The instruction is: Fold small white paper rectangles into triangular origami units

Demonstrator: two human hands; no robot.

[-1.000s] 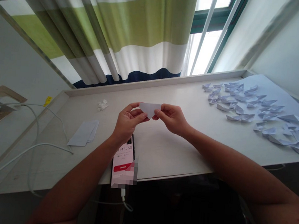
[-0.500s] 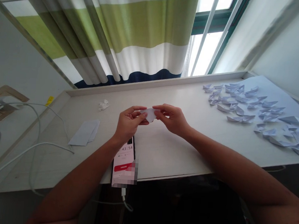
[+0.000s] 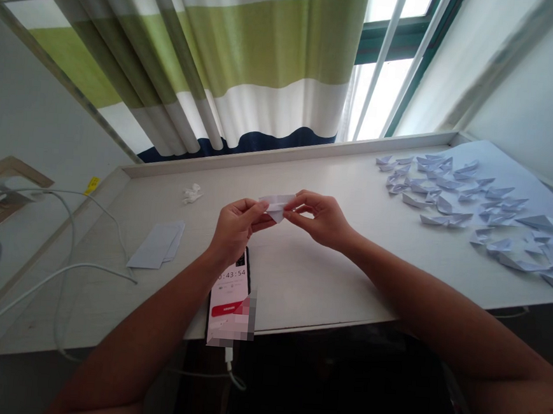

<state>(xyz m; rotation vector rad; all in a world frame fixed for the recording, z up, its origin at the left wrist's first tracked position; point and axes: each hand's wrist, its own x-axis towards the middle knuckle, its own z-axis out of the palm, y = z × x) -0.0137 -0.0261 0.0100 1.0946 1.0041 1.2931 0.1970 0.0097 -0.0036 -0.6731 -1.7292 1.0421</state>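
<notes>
A small, folded piece of white paper with a pointed lower edge (image 3: 277, 209) was held up between both hands, above the middle of the surface (image 3: 318, 280). Its left part was pinched by the fingers of the left hand (image 3: 231, 229), with the thumb laid across its near face. Its right part was gripped by the fingers of the right hand (image 3: 324, 221), drawn close together at the edge; the finer creases could not be made out with certainty.

Below the left wrist, a dark-edged phone with a lit pinkish screen (image 3: 226, 292) was partly covered, and a white cable plug (image 3: 229, 355) was seen at its near end. To the left, a few flat, white rectangular paper sheets (image 3: 153, 248) were overlapped, with a crumpled white wad (image 3: 192, 194) placed farther back. Well to the right, many folded white paper boats (image 3: 445, 219) were spread, some upon a large white sheet (image 3: 488, 157). Behind the surface, a green, white and navy striped fabric curtain (image 3: 270, 41) was hung.
</notes>
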